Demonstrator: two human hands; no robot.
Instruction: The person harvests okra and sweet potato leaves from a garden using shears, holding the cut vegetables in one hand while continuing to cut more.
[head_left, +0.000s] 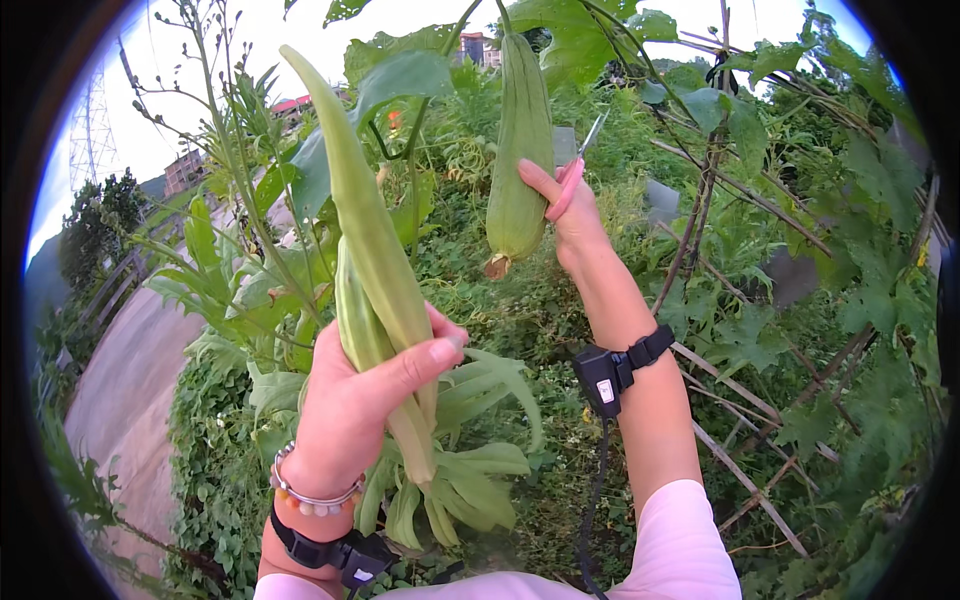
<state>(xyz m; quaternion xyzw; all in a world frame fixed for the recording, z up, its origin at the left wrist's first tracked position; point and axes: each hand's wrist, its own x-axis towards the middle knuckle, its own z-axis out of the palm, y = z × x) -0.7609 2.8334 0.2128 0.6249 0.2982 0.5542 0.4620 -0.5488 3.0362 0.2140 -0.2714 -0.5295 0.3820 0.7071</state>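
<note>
My left hand grips two long, pale-green, gourd-like vegetables side by side. The longer one tapers to a narrow tip pointing up, and the other is partly hidden behind it. Pink-handled scissors are held in my right hand, with the blades pointing up. My right thumb rests against a ribbed green luffa gourd. The luffa hangs upright from a vine stem, its lower end bearing a dried brown blossom remnant.
A trellis of tied sticks with vines stands on the right. Broad leaves hang overhead, and a tall leafy plant grows at left. Lobed leaves spread below my left hand. A pale path curves along the left.
</note>
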